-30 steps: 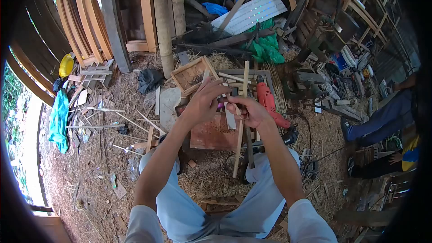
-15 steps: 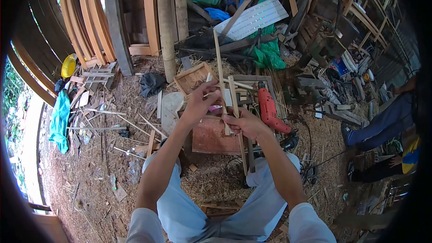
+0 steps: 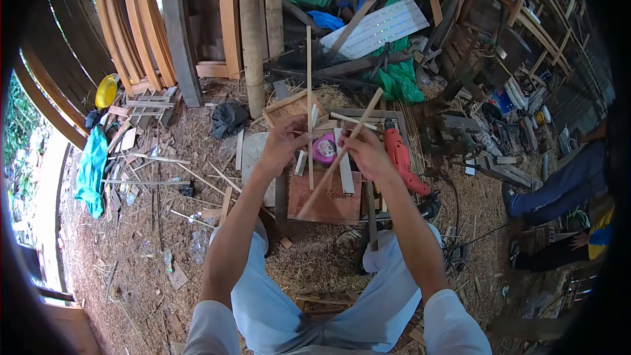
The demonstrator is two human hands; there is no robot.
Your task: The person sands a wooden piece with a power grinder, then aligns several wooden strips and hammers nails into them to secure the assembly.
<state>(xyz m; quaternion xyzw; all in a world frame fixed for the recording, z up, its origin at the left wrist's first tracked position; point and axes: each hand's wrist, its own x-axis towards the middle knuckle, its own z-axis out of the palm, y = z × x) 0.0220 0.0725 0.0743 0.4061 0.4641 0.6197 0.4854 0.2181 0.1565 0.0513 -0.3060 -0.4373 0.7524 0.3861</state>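
Observation:
My left hand [image 3: 284, 148] pinches a long thin wooden strip [image 3: 309, 72] that stands nearly upright in view. In my right hand [image 3: 368, 154] is a second wooden stick [image 3: 319, 192], slanting from upper right to lower left. Between the hands lies a purple tape measure [image 3: 324, 150], with a short pale wood piece [image 3: 346, 181] beside it. Below them is a reddish-brown board [image 3: 325, 207] on the low work surface. A red power drill [image 3: 402, 161] rests just right of my right hand.
A shallow wooden box [image 3: 282, 110] sits behind my left hand. Wood scraps and shavings cover the ground [image 3: 151, 243]. A black cord [image 3: 476, 242] runs right of my knees. Another person's legs [image 3: 552, 184] are at the far right. Planks [image 3: 181, 33] lean at the back left.
My hands have moved apart. The stick in my right hand has swung from near upright to a slant, and the left strip has shifted left. The tape measure is more exposed.

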